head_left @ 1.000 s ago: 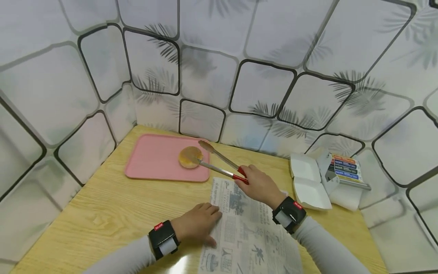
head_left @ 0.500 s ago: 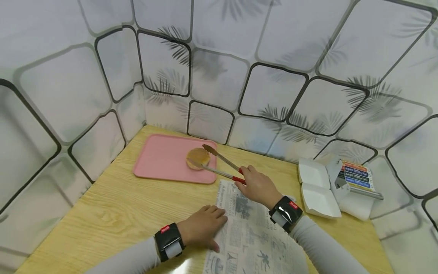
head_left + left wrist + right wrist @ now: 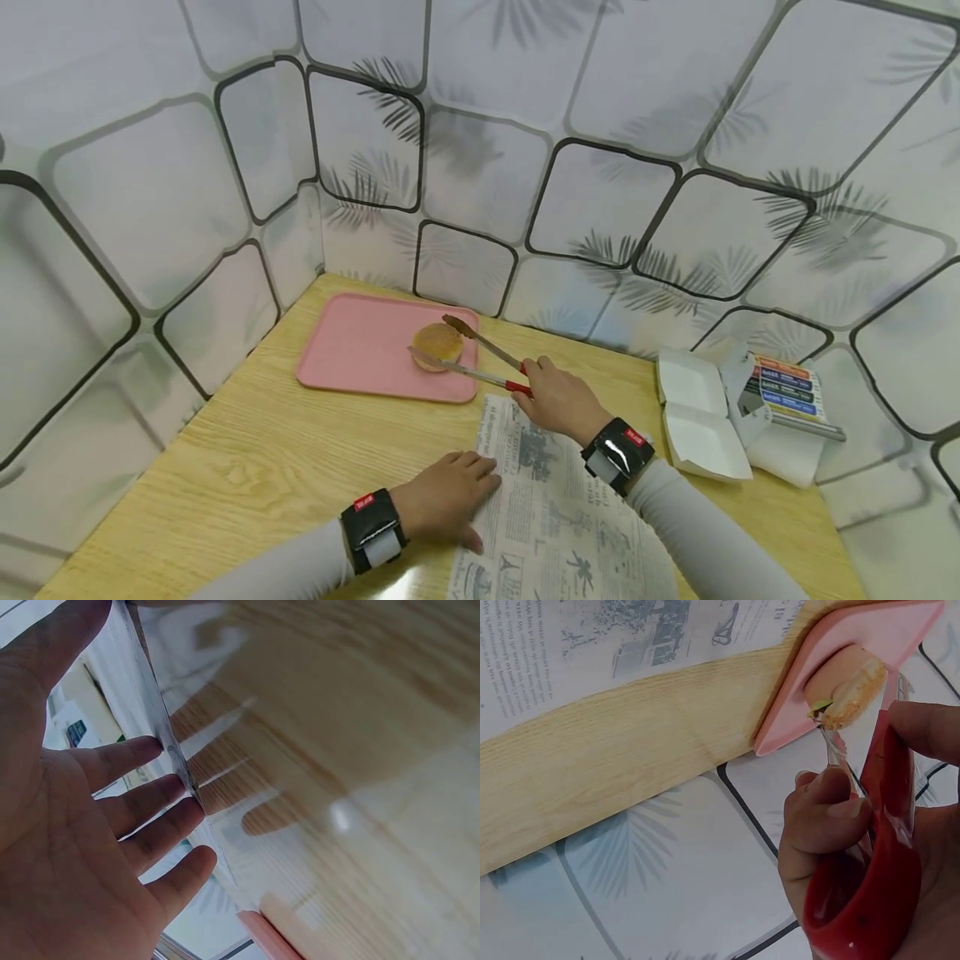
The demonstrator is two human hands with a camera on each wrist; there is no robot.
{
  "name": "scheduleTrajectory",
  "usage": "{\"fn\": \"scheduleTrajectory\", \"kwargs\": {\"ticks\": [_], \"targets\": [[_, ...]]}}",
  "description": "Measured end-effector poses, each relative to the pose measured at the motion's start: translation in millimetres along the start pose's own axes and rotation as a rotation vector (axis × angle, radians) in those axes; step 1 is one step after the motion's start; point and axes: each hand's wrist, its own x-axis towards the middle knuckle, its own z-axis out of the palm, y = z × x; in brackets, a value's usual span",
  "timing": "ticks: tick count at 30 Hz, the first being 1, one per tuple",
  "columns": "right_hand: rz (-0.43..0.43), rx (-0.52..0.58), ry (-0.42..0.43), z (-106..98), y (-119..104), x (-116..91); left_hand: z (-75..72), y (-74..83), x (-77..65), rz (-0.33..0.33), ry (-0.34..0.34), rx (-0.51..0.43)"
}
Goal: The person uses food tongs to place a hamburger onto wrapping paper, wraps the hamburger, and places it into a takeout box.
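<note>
In the head view, my right hand (image 3: pixel 564 403) grips red-handled metal tongs (image 3: pixel 487 377). The tips of the tongs lie either side of a burger (image 3: pixel 438 342), one along its near side and one at its far right. That burger rests at the right end of a pink tray (image 3: pixel 360 346); the right wrist view shows its crumbly bun (image 3: pixel 859 694) with a bit of green at the edge. My left hand (image 3: pixel 446 498) lies with spread, fairly straight fingers at the left edge of a printed newspaper-style sheet (image 3: pixel 555 517). In the left wrist view, the fingertips (image 3: pixel 191 814) touch the sheet's edge.
An open white takeaway box (image 3: pixel 705 442) stands at the right of the wooden table (image 3: pixel 247 475). Beside it is a dispenser (image 3: pixel 783 417) with a white roll and coloured labels. Patterned walls (image 3: pixel 472 183) border the table at the back and sides.
My right hand has moved the tongs slightly left, further along the burger's sides. The head view has shifted a little. My left hand stays by the sheet's edge.
</note>
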Motion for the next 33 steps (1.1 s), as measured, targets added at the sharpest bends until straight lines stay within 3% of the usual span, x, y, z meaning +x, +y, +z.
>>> {"fn": "scheduleTrajectory", "kwargs": {"ticks": [11,21,28,33], "targets": [[-0.008,-0.054,0.006,-3.3,-6.0,12.9,2.7,-2.4,0.8,0.002,0.032,0.005],[-0.003,-0.093,0.037,7.5,-10.9,-3.4,5.8,-2.8,0.0,0.017,0.032,-0.004],[0.005,-0.041,0.045,24.9,-6.0,-9.9,7.2,-2.8,-1.4,0.008,0.033,0.017],[0.010,-0.029,0.077,26.8,-1.8,-12.4,6.4,-1.8,-2.4,0.006,0.024,0.007]]}}
